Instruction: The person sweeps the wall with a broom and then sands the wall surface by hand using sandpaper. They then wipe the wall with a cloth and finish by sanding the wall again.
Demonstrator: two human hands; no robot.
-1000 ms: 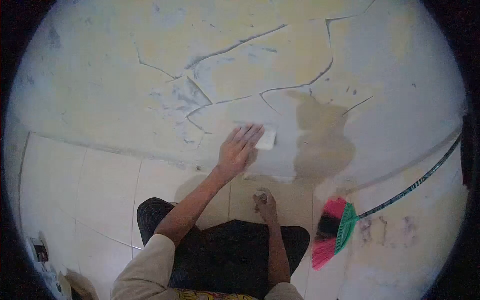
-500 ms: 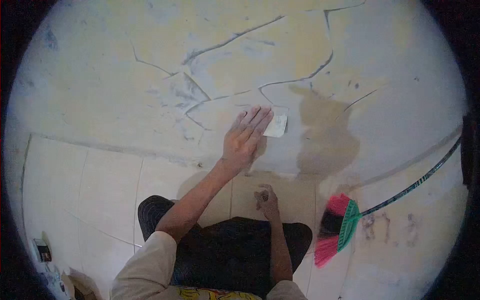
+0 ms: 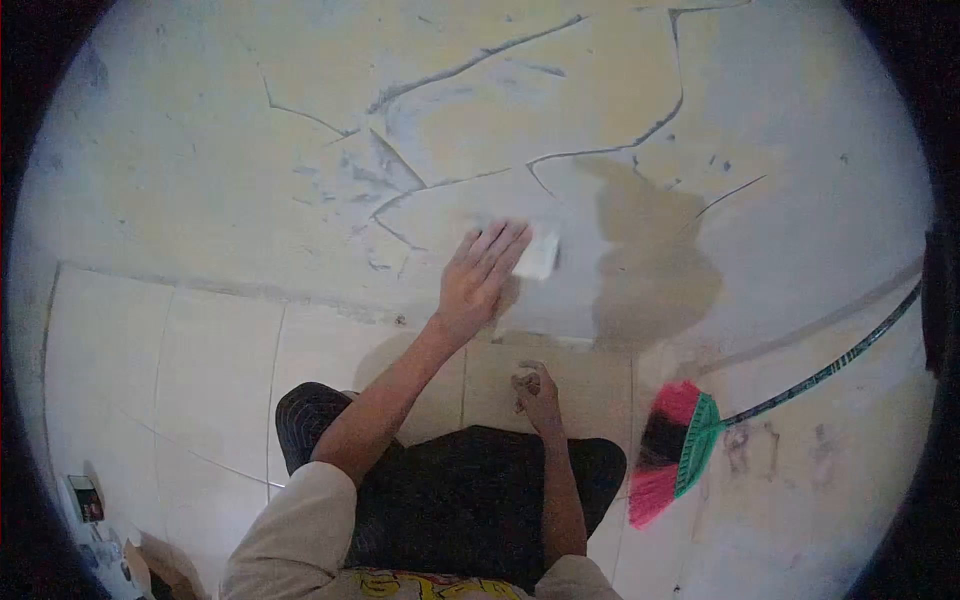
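Note:
My left hand [image 3: 478, 270] lies with its fingers stretched against the wall [image 3: 270, 190], pressing on a small pale piece of sandpaper [image 3: 540, 257]. The sandpaper sticks out past the fingertips on the right and looks smeared by motion. Dark cracks and grey filled patches run across the yellowish wall above the hand. My right hand [image 3: 537, 398] hangs over the floor near my right knee, its dusty fingers loosely bent and apart, with nothing visible in them.
A broom [image 3: 685, 450] with pink and black bristles, a green head and a dark handle leans at the right. Pale floor tiles [image 3: 215, 380] meet the wall's foot. Small items, among them a dark box [image 3: 87, 498], lie at the lower left.
My left hand and the sandpaper have slid slightly left and down along the wall. The view has shifted a little; my right hand stays near the knee.

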